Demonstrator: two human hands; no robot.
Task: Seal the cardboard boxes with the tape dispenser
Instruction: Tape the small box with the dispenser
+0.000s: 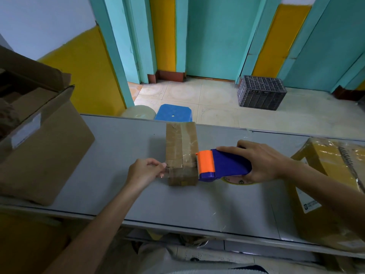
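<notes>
Here we are at the grey table (118, 184), and the small cardboard box (181, 143) sits near the middle, close to the far edge, its long side running away from the camera. Glossy strips of tape already cover its brown top. The right hand (264, 161) is wrapped over the tape dispenser (225, 165), fingers curled across the blue body, thumb tucked below. The orange head with its toothed blade is right up against the box's right side at the near end. Beneath the dispenser the tape roll (237, 182) peeks out, pale yellow at the rim, just above the tabletop. On the other side, the left hand (143, 172) is at the box's near left corner, thumb and fingers pinched on what looks like the free end of the clear tape (165, 171). It's see-through and hard to trace, so how much of it is stuck down I can't tell. Off to the left stands a large open carton (49, 147), flaps up, well apart from the box. At the right edge lies a yellowish plastic-wrapped parcel (325, 175), just beside the right forearm. Beyond the table, on the tiled floor, a blue stool (173, 112) sits just behind the far edge, and a dark plastic crate (260, 93) stands farther back by the teal wall
</notes>
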